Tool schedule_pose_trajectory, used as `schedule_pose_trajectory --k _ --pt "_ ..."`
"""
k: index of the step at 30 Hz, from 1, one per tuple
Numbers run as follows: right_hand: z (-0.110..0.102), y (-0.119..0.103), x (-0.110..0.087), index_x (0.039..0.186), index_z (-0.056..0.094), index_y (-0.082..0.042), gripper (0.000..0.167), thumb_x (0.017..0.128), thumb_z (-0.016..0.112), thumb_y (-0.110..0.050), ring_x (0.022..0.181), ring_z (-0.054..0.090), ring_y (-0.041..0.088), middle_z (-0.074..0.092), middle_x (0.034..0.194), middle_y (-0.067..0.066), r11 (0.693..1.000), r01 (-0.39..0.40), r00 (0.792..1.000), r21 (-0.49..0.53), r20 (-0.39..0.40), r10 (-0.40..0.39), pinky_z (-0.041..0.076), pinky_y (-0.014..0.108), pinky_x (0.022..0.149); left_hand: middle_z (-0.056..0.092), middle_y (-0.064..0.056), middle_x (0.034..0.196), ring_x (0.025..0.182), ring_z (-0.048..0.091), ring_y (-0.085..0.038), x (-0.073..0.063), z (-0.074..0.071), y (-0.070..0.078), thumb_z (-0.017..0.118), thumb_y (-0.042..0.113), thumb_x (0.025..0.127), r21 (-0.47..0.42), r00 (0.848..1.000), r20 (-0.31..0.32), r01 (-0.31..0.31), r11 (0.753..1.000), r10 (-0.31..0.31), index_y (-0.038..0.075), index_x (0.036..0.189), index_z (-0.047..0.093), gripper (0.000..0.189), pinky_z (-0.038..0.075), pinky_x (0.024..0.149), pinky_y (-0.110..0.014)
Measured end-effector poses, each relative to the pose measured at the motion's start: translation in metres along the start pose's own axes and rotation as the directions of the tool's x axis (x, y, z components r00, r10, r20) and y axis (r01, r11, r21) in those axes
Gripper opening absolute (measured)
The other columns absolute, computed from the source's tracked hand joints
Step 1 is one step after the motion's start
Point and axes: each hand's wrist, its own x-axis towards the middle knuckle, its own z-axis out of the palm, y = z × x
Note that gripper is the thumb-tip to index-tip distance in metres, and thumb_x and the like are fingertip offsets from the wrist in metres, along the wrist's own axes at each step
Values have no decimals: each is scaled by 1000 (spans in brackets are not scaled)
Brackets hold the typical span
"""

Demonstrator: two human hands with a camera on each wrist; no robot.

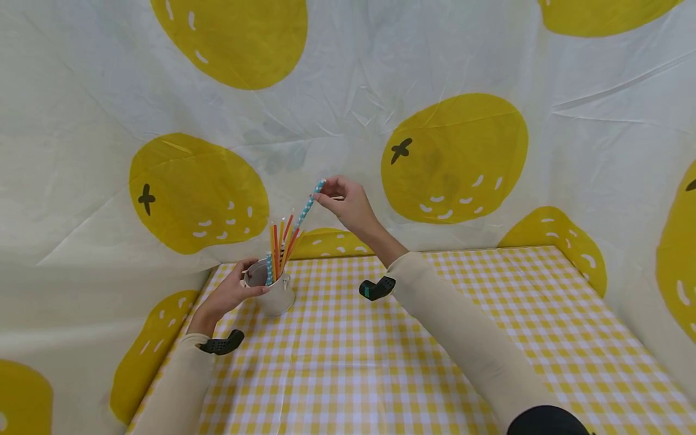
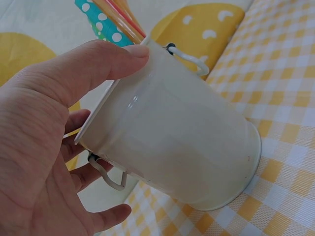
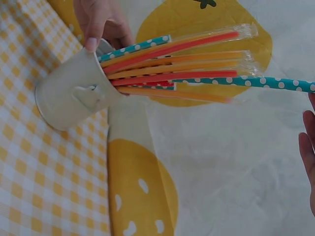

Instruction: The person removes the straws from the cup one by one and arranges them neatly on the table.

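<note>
A white metal pail [image 1: 278,301] with small side handles stands at the table's left and holds several straws, orange, red and polka-dotted [image 3: 182,64]. My left hand [image 1: 228,295] grips its rim; in the left wrist view the thumb [image 2: 113,61] lies on the near side and the fingers reach round behind. Above the pail, my right hand [image 1: 350,204] pinches the upper end of a blue straw with white dots [image 1: 309,205]. The straw slants upward, its lower end hidden among the others. Some orange and red straws have clear wrappers [image 3: 248,32] at their tips.
A yellow and white checked cloth [image 1: 348,362] covers the table. Behind the table and at its sides hangs a white curtain [image 1: 326,115] printed with big yellow fruits. The pail stands close to the table's back left corner.
</note>
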Motion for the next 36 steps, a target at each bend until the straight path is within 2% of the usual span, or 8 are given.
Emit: schedule_pose_trajectory --k 5,11,18,23,28,31,33,36 --pt "-8 -5 2 111 66 4 20 95 72 -7 97 68 29 72 107 19 998 -13 1000 57 8 12 54 28 86 25 -19 159 138 35 -40 -2 0 2 78 40 90 7 1000 1 0 1000 0 11 160 18 97 38 102 -58" --pt "-14 -13 3 112 62 5 18 97 68 -4 94 72 35 69 105 20 986 -17 999 167 30 12 58 39 87 23 -18 160 139 33 -40 -4 1 3 78 38 91 -5 1000 6 -7 1000 7 13 160 18 95 37 103 -59" --pt "-21 -20 1 111 63 0 15 98 67 -4 87 75 28 70 103 16 978 23 999 206 33 -30 57 50 86 26 -18 158 137 35 -39 -4 1 4 79 37 90 -20 1000 6 -11 1000 11 12 160 19 95 40 100 -53" --pt "-25 -22 1 111 63 -1 14 98 66 -4 86 75 28 69 102 13 977 29 999 212 23 -34 58 46 85 25 -18 159 136 35 -40 -5 0 3 78 35 91 -22 1000 7 -10 1000 10 12 160 18 94 40 100 -53" --pt "-29 -26 -1 114 62 2 17 99 66 -6 86 75 27 67 102 13 978 39 999 206 19 -44 58 47 85 23 -20 159 137 34 -42 -4 1 3 76 30 94 -19 1000 11 -4 1000 4 10 161 16 92 40 100 -55" --pt "-31 -29 -3 115 61 4 19 100 64 -6 85 76 26 66 102 13 978 24 999 208 30 -31 59 43 83 21 -22 160 138 31 -44 -4 1 3 75 29 95 -6 1000 10 1 1000 -1 9 161 16 91 39 100 -57" --pt "-33 -31 -5 116 61 4 19 100 64 -6 86 75 29 65 102 13 978 13 999 209 36 -21 59 40 82 21 -22 160 138 31 -44 -4 1 3 75 29 95 -1 1000 9 3 1000 -3 8 161 16 91 38 100 -57" --pt "-35 -34 -6 117 60 4 19 100 63 -5 88 74 36 64 102 13 976 6 999 219 40 -15 59 44 83 23 -21 159 138 32 -43 -4 1 3 75 32 94 3 1000 7 2 1000 -2 10 161 16 91 39 100 -55"
